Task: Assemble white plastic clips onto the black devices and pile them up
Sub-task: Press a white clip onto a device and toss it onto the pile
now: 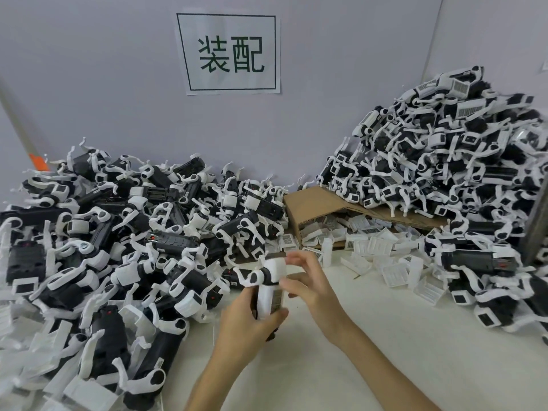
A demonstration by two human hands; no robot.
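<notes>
Left hand [247, 320], right hand [310, 281] hold one device [270, 293]

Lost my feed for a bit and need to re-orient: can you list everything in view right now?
left heap: many devices, black with white clips, table's left
right heap: many devices, black and white, taller, far right
loose clips: many, white, between the heaps
cardboard: one, brown, tipped over, centre back
sign: one, white with green characters, wall
table: one, white, underneath everything
held device: one, black with white clip, centre front
left hand: one, grips held device's lower body
right hand: one, pinches its upper end
</notes>
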